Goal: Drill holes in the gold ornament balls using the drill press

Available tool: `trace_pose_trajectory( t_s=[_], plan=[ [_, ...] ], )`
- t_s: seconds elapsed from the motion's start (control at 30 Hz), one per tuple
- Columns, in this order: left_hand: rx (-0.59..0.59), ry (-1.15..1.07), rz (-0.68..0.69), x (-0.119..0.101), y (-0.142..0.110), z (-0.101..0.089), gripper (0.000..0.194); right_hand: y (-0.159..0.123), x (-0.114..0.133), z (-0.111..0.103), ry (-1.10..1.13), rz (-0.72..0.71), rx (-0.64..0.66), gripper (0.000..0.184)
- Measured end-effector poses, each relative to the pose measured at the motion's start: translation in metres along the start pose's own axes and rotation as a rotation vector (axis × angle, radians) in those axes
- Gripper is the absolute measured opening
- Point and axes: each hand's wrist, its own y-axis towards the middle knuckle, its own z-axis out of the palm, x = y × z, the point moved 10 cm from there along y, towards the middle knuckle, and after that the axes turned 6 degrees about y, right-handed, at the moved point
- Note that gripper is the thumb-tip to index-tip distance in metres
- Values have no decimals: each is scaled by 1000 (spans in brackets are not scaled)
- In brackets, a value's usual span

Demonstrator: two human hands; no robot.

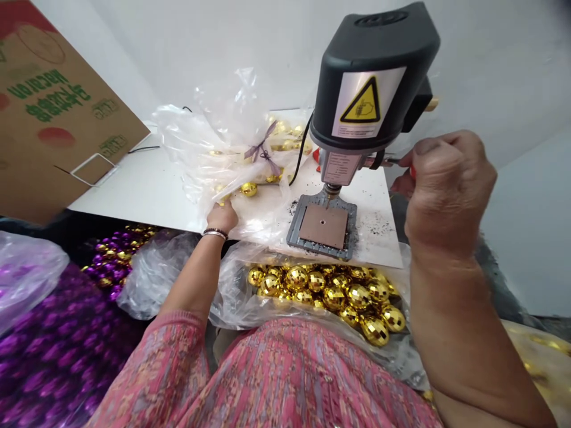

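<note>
My right hand [446,184] is closed around the red-tipped feed lever [392,161] of a small black bench drill press [375,77]. Below its chuck, the bit stands over a brown square plate [322,227] with a hole in it, lying on the grey metal base [297,235]. On the left, my left hand [223,217] reaches to the clear plastic bag [187,160] on the white table. Gold shows at its fingertips, but the fingers are mostly hidden. A shiny gold ball [248,189] lies just right of that hand.
Dark shavings lie around the drill base. An open plastic bag of faceted gold balls [334,296] sits below the table's front edge. Purple balls [57,339] fill a bag at lower left, and a cardboard box [57,119] stands at left on the white table [134,190].
</note>
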Motion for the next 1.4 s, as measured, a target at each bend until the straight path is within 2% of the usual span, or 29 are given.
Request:
trace_pose_trajectory(
  t_s=[0.07, 0.1, 0.17, 0.27, 0.37, 0.47, 0.6, 0.73, 0.9, 1.03, 1.17, 1.27, 1.4],
  plan=[
    [-23, 118, -181, 8, -4, -5, 45, -1, 1, 0, -26, -14, 5, 34],
    [-18, 131, -222, 4, -8, -6, 41, -2, 1, 0, -31, -21, 8, 35],
    [44, -8, -182, -17, -16, 2, 35, -3, 1, 0, -37, -24, 9, 38],
    [222, -544, -65, -60, -36, 30, 45, -4, 0, -1, -26, -15, -6, 36],
    [421, -964, -67, -91, -59, 65, 57, -4, -2, -1, -1, 11, -9, 32],
    [531, -1095, -68, -109, -77, 90, 64, -5, -2, 1, 14, 2, 20, 33],
    [621, -1135, -56, -121, -92, 110, 79, -6, -1, 4, 43, -34, 62, 34],
    [632, -1113, -26, -128, -96, 116, 90, -8, -2, 4, 45, -15, 62, 32],
    [398, -750, 119, -135, -82, 106, 82, -10, 3, 5, 27, -80, 74, 32],
    [309, -557, 137, -143, -69, 106, 72, -6, 7, 7, -25, -79, 75, 32],
    [322, -474, 188, -158, -56, 111, 58, 10, 13, 4, -158, -28, 33, 32],
    [380, -426, 231, -169, -50, 116, 48, 22, 20, 7, -267, -52, 74, 37],
    [364, -300, 289, -178, -45, 112, 47, 25, 24, 13, -265, -63, 132, 38]
  ],
)
